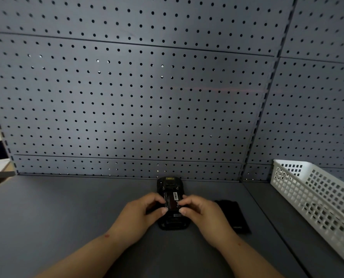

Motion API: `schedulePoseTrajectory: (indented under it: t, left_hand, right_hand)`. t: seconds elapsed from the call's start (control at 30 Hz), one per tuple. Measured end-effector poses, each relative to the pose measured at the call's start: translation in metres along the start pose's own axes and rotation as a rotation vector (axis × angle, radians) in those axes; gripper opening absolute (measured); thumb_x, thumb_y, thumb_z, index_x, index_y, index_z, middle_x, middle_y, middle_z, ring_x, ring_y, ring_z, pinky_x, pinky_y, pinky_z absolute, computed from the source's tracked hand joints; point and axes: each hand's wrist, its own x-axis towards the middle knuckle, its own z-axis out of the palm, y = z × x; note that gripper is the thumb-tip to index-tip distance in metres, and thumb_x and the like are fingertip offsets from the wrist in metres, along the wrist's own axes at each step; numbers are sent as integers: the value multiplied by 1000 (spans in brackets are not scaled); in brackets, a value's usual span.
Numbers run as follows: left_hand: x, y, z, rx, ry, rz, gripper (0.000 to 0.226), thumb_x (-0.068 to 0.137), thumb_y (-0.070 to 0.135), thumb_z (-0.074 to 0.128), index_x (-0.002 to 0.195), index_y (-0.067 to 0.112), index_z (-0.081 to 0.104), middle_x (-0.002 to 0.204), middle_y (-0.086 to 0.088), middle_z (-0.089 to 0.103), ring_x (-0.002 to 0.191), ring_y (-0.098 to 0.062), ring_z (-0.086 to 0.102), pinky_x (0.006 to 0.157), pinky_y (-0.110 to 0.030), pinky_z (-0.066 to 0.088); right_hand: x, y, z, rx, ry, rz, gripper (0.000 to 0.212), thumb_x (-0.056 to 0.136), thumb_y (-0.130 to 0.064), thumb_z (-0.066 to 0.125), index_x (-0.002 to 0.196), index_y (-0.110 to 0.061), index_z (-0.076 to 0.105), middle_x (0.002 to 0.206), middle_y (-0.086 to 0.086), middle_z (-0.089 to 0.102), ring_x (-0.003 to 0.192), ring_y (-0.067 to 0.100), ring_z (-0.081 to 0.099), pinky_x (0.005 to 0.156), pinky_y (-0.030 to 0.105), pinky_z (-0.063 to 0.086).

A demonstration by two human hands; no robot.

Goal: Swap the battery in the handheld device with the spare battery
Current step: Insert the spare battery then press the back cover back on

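A person's two bare forearms reach forward over a dark grey work surface (66, 217), seen from a head-worn camera looking down. Between the hands lies a black handheld device (171, 205), flat on the surface with its back facing up and its long axis pointing away from the person. A battery (171, 200) with a dark label and small printed stickers sits in the open back of the device, just beyond the thumbs.

The left hand (141, 215) is curled on the left side of the device, fingers bent over its far edge and thumb pressed against the near end of the battery. The right hand (202, 213) mirrors it on the right side, fingers curled at the battery's right edge and thumb tip beside the left thumb. Both hands are partly closed around the device and battery; whether the battery is being pinched or only pressed cannot be told.

Just to the right of the right hand, lying flat on the surface, is a flat black rectangular piece (234, 216); what it is cannot be told. Further right, well apart from the hands, stands a white plastic lattice basket (315, 199). Beyond the hands rises a grey pegboard wall (127, 97).
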Motion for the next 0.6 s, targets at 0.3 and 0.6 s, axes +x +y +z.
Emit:
schedulePoseTrajectory:
  t: [0.3, 0.6]
  left_hand:
    - [-1, -1, 2, 2, -19, 2, 9, 79, 22, 68, 86, 27, 67, 105, 17, 69, 99, 9, 59, 97, -23, 46]
    - [-2, 4, 4, 108, -11, -7, 20, 87, 30, 56, 71, 24, 66, 131, 3, 56, 108, 24, 30, 79, 10, 28]
  right_hand:
    - [1, 6, 1, 2, -9, 9, 18, 82, -11, 65, 93, -25, 70, 120, -5, 60, 99, -15, 50, 75, -10, 33]
    - [1, 1, 4, -110, -11, -43, 24, 89, -27, 55, 96, -12, 73, 130, 7, 60, 126, 2, 45, 97, 11, 32]
